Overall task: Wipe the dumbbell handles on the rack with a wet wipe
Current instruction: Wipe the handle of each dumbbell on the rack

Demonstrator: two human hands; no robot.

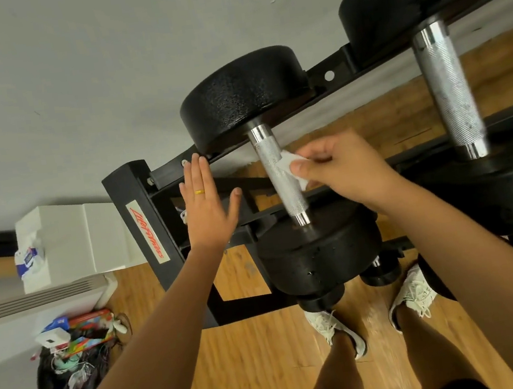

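Bright even light, wide-angle edge distortion

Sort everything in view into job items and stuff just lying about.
Job: wet wipe, pinched in the right hand; smaller dumbbell's handle; larger dumbbell's handle; rack; left hand, open.
Lying about: white box; blue-and-white packet; floor clutter pile; radiator.

The right hand pinches a wet wipe against the dumbbell handle; the left hand is spread flat.
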